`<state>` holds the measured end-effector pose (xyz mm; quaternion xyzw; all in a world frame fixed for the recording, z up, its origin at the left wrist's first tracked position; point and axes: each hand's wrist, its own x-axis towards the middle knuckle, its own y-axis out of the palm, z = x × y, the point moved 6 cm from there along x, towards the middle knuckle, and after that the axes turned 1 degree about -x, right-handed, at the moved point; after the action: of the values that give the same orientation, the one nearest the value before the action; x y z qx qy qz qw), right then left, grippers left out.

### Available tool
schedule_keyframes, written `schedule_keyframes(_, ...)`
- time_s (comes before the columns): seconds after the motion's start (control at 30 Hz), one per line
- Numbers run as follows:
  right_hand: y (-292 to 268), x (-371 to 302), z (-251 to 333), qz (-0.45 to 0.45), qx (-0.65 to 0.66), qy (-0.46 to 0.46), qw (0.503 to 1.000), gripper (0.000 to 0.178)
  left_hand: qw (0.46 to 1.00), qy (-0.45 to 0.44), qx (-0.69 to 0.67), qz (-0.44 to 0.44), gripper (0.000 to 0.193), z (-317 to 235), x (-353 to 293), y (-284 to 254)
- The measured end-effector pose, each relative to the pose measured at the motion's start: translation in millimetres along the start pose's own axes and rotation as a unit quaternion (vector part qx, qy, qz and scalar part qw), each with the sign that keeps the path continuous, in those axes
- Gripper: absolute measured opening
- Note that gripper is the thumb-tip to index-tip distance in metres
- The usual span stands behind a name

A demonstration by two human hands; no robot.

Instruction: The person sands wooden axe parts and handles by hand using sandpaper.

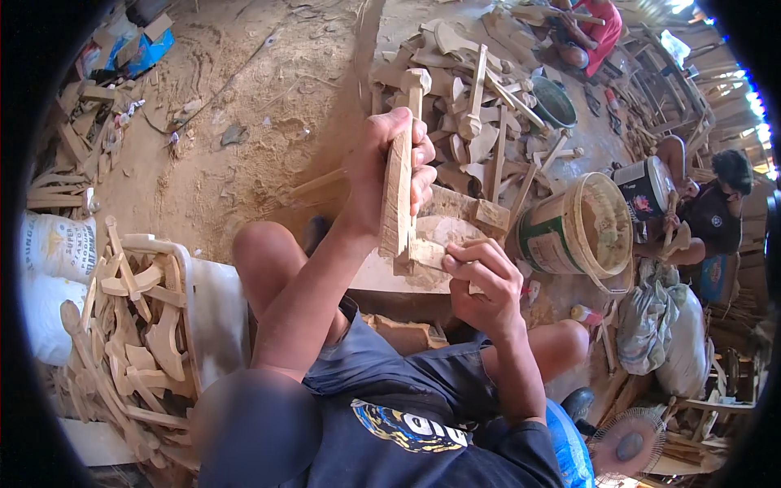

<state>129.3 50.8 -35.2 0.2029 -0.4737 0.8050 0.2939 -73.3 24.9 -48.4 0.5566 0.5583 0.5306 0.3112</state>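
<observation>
My left hand (373, 167) is wrapped round a long, squared wooden piece (394, 199), which slants up in front of me. Above the fist rises a knobbed wooden end (416, 80); whether it belongs to the same piece I cannot tell. Between the fingertips of my right hand (486, 285) is a small flat wooden piece (429, 254). It meets the lower end of the long piece, or lies right against it. A pale, dusty work surface (382, 272) is below both hands, between my bent knees.
Cut wooden parts (480, 122) are heaped ahead. A green-and-white bucket (561, 232) and a dark bucket (651, 187) stand right, near a seated person (716, 215). Another person (598, 37) sits far right. Left is a container (220, 301) of wooden parts; a fan (628, 445) stands lower right.
</observation>
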Motion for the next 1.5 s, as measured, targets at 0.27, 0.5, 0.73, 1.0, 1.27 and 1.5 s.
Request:
schedule_keyframes(0.27,-13,-3,4,0.111,0.003,-0.065,0.992,0.027,0.962,0.07,0.232,-0.126,0.041,1,0,-7)
schedule_keyframes(0.5,-9,-4,-10,0.022,-0.019,-0.014,0.999,0.028,0.943,0.068,0.288,-0.153,0.038,13,1,-7)
schedule_keyframes(0.73,-21,-2,-15,0.091,0.036,-0.015,0.995,0.026,0.984,0.022,0.133,-0.113,0.04,22,1,-1)
schedule_keyframes(1.0,-20,5,-8,0.017,-0.083,-0.041,0.996,0.02,0.982,0.006,0.158,-0.107,0.036,32,2,10)
schedule_keyframes(1.27,-26,-10,-12,0.119,0.017,-0.052,0.991,0.028,0.998,-0.018,0.049,-0.048,0.048,21,2,-6)
schedule_keyframes(1.5,-57,-5,-43,-0.049,0.099,0.103,0.988,0.026,0.994,0.028,0.085,-0.061,0.053,9,4,-8)
